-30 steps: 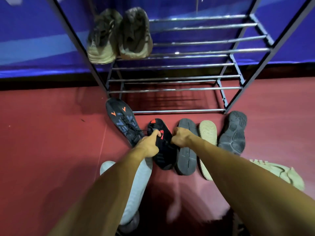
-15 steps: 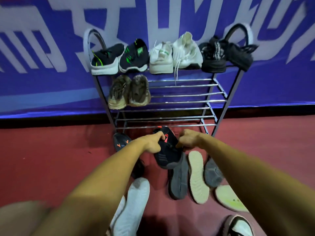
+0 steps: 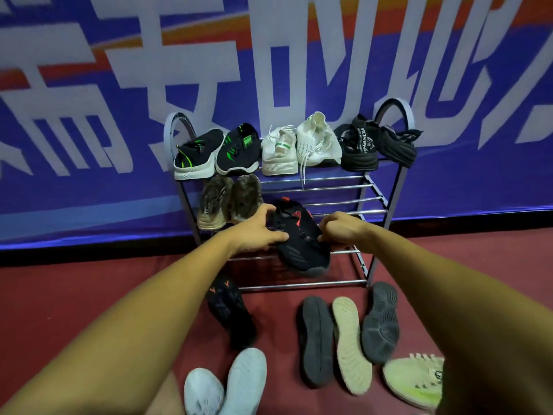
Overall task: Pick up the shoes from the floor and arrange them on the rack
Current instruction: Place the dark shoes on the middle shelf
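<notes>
Black shoe (image 3: 299, 244) held at the rack (image 3: 329, 191)
Left hand (image 3: 257, 232) and right hand (image 3: 338, 230) clasp its sides, likely to set it level beside the tan pair (image 3: 227, 202) beyond the left hand.

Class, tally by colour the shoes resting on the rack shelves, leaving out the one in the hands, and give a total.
Black-and-green shoes: 2
White shoes: 2
Black shoes: 2
Olive-brown shoes: 2
Total: 8
Left out: black-and-red shoe, gripped by the left hand and right hand: 1
</notes>
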`<state>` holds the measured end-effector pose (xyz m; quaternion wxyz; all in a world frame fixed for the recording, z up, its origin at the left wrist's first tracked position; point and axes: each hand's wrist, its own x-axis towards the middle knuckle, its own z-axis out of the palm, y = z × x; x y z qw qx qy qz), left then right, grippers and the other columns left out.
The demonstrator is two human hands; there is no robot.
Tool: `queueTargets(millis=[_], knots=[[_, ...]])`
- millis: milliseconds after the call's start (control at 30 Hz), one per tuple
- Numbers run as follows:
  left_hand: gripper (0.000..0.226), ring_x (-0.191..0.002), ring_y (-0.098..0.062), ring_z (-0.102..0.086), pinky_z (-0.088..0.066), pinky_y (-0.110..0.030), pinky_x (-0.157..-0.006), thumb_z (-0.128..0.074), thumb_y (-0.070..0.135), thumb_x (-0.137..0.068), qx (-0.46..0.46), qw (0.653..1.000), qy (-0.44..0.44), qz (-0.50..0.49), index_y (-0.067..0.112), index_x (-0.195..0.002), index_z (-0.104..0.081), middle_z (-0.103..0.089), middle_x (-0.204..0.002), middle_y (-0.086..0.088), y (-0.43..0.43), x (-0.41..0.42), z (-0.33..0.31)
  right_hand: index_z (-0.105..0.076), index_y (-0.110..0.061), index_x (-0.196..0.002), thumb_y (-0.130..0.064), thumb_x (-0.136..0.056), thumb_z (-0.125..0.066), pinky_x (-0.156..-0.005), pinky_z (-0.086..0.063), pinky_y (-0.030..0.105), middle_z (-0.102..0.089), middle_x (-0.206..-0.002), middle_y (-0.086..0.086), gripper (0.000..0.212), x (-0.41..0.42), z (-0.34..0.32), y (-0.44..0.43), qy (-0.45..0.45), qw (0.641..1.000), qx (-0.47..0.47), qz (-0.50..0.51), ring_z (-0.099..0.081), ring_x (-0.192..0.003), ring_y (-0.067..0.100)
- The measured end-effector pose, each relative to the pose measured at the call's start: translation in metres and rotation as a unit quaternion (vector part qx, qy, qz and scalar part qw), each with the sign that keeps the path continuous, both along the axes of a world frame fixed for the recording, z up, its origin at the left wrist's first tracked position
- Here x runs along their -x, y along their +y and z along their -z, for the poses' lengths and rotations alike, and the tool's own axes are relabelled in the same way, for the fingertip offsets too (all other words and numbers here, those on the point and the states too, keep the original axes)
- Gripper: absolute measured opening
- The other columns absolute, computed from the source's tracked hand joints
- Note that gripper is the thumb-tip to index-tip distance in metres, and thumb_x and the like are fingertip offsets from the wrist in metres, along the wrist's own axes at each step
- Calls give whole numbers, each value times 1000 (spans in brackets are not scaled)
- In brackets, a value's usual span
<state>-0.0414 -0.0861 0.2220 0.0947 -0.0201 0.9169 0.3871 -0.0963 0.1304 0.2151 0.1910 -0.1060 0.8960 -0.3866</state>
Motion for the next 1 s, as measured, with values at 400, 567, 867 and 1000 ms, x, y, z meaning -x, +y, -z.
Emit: queueTargets(millis=[400, 567, 867, 1000], knots=[[41, -54, -10, -52, -32, -26, -52, -61, 10, -92, -178, 972, -132, -77, 25, -128, -49, -59, -54, 11, 1, 21, 24, -66, -9, -89, -9, -84, -62, -85, -56, 46, -71, -93, 14, 6, 44, 34, -21, 40, 993, 72, 89, -67, -91, 31], [51, -62, -13, -43, -34, -23, -48, -55, 0, -87, -169, 970, -70, -160, 20, -134, -48, -63, -104, -8, -2, 48, 39, -64, -14, -112, -1, -91, -64, -66, -51, 25, -69, -90, 11, 25, 54, 34, -37, -72, 954, 270, 112, -59, -72, 18], [64, -115, -35, -56, -51, -48, -98, -53, 24, -70, -141, 950, -11, -278, 13, -133, -48, -58, -129, -14, -13, 111, 82, -60, -20, -120, -31, -85, -73, -54, -50, 33, -58, -68, 3, 39, 81, 60, -70, -41, 977, 152, 143, -55, -56, 21], [48, -112, -34, -59, -50, -46, -99, -59, 14, -84, -158, 948, 22, -275, 17, -132, -52, -62, -123, -11, -10, 113, 76, -48, -22, -137, -18, -92, -68, -37, -32, 23, -49, -59, 5, 49, 91, 66, -74, -78, 969, 193, 133, -42, -44, 15]])
